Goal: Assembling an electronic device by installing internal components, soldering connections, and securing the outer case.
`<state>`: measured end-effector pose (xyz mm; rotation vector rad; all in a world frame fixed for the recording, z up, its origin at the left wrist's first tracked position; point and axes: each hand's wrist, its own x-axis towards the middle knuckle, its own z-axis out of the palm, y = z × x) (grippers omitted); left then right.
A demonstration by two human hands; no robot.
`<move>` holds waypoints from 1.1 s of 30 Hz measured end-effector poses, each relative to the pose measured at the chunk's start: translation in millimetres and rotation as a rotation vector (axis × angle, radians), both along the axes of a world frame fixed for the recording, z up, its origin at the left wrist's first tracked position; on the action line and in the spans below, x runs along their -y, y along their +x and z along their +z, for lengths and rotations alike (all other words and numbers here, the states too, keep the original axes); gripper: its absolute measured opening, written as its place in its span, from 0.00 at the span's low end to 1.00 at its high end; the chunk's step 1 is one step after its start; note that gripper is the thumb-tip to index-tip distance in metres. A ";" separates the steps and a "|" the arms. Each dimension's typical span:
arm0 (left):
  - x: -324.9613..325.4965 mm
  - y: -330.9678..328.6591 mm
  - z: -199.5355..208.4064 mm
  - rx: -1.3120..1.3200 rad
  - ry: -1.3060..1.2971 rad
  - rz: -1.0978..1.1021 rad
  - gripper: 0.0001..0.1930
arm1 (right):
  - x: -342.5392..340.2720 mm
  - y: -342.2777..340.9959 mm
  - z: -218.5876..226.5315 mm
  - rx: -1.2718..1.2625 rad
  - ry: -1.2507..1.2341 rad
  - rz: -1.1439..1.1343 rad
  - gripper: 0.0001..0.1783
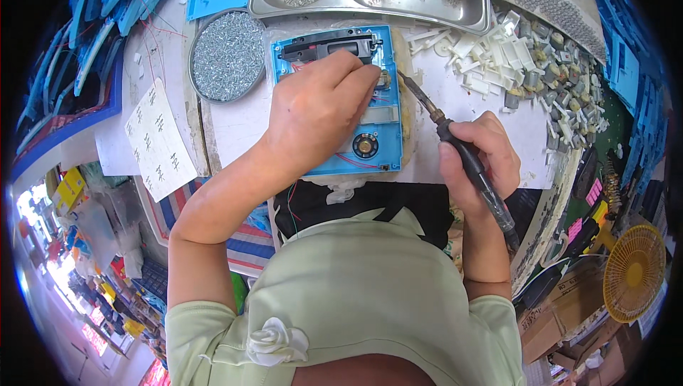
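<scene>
A blue plastic housing (392, 112) lies open on the worktable in front of me. Along its far edge runs a black part (341, 43), and near its lower right a small round speaker (365, 145) sits with thin red wires beside it. My left hand (320, 108) reaches over the housing, fingertips pinched at its right side; whatever they hold is hidden. In my right hand (491, 158) is a soldering iron (469, 158) with a dark handle. Its metal tip points up and left, close beside the housing's right edge and apart from my left fingers.
Left of the housing stands a round tray of small screws (228, 55). Behind is a steel tray (341, 7) with springs. White plastic parts and small motors (526, 59) pile up at right. A marked paper sheet (160, 140) and blue housings (92, 23) are left; a yellow fan (634, 273) stands lower right.
</scene>
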<state>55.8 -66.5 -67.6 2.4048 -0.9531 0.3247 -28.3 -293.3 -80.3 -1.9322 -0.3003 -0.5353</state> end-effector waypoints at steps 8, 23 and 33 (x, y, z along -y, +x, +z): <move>2.2 -0.9 3.4 -0.008 0.047 0.027 0.11 | -2.3 4.1 0.9 0.038 -0.084 0.051 0.16; 4.7 -1.9 4.9 -0.035 0.102 0.064 0.09 | -16.3 8.5 -2.7 0.135 -0.189 0.036 0.20; 3.8 -1.7 3.2 -0.026 0.083 0.066 0.09 | -10.8 1.6 -2.6 0.129 -0.158 0.016 0.20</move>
